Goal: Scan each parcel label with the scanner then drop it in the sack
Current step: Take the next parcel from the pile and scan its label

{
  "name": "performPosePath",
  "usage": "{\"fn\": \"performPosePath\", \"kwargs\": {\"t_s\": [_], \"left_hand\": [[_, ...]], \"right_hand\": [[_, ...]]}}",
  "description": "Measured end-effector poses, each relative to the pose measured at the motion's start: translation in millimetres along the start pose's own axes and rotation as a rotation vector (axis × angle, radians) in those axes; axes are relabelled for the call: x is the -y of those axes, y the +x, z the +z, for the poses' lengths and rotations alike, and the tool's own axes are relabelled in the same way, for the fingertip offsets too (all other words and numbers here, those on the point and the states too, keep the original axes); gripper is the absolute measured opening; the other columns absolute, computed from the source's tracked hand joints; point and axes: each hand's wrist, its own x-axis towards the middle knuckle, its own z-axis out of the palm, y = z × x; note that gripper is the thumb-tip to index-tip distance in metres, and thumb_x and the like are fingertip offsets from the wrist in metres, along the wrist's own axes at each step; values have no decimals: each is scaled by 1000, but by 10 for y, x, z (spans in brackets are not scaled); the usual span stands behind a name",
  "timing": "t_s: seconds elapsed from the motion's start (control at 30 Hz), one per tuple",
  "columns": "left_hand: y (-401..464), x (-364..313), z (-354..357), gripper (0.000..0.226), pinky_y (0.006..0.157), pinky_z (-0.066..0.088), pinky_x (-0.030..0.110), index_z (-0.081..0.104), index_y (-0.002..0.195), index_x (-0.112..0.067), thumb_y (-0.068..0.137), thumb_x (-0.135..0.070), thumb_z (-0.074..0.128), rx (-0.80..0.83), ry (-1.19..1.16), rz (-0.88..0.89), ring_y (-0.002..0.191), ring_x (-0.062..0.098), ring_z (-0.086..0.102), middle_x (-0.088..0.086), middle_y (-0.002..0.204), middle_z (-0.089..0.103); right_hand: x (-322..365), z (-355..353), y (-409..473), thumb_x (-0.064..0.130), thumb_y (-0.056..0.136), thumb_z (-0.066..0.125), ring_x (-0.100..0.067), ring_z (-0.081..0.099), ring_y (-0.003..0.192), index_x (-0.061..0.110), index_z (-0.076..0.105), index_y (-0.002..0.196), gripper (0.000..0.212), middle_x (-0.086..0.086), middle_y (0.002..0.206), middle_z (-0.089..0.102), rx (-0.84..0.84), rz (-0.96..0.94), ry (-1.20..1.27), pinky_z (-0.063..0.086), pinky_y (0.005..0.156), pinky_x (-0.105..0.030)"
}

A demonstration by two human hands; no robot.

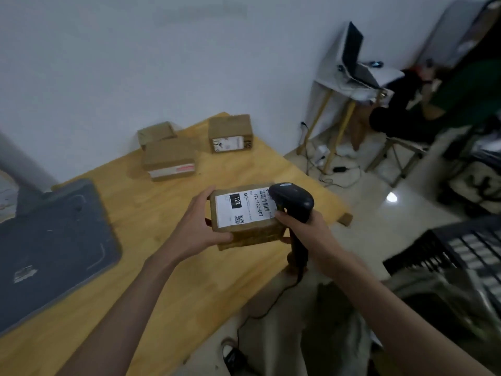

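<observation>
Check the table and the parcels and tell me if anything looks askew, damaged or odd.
Nothing is damaged or spilled. The one oddity: two of the waiting parcels at the back of the table lie stacked crookedly, one overlapping the other. The held parcel looks intact, its label flat under the scanner.

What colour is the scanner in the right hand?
Black. The scanner gripped by the right hand shows best in the head view.

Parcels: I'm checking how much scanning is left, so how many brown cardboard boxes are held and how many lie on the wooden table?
Held brown cardboard box, in the left hand: 1
Brown cardboard boxes lying on the wooden table: 3
Total: 4
</observation>
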Motion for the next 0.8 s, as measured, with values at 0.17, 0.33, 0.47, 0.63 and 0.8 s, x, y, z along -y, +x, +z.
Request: {"fn": "performPosePath", "kwargs": {"t_s": [0.17, 0.33, 0.47, 0.63, 0.8], "left_hand": [[-135, -444, 814, 112, 75, 50, 25, 17, 154, -34, 68, -26, 89, 112, -10, 64, 100, 10, 59, -21, 143, 32], [-281, -818, 1661, 105, 88, 53, 35, 25, 153, -30, 69, -39, 88, 210, -11, 68, 112, 18, 54, -5, 138, 38], [-421, -1122, 2345, 92, 74, 45, 16, 31, 149, -26, 75, -38, 85, 362, 1, 105, 108, 11, 52, -7, 130, 47], [-598, -1331, 3181, 79, 77, 47, 15, 39, 140, -28, 76, -39, 84, 570, 43, 134, 110, 11, 55, -7, 124, 52], [-770, -1252, 3901, 57, 67, 47, 10, 50, 125, -26, 79, -29, 83, 773, 134, 152, 96, -1, 58, -10, 112, 58]], "right_hand": [[-353, -782, -643, 24, 91, 75, -10, 74, 95, 30, 67, 113, 24, 7, 103, 77, -181, 28, 87, 61, 73, -25], [-732, -1489, -1263, 24, 89, 78, -28, 72, 102, 18, 68, 121, 34, -8, 111, 75, -403, 144, 259, 64, 78, -47], [-1031, -1931, -1744, 26, 92, 74, -32, 72, 100, 13, 64, 125, 37, -12, 112, 72, -566, 231, 348, 63, 68, -42], [-1498, -2324, -2347, 21, 93, 73, -32, 70, 92, 15, 63, 110, 21, -12, 102, 69, -749, 363, 542, 63, 59, -41], [-2132, -2495, -2730, 14, 95, 70, -33, 68, 99, 14, 57, 116, 24, -12, 109, 66, -899, 485, 719, 65, 66, -46]]}}
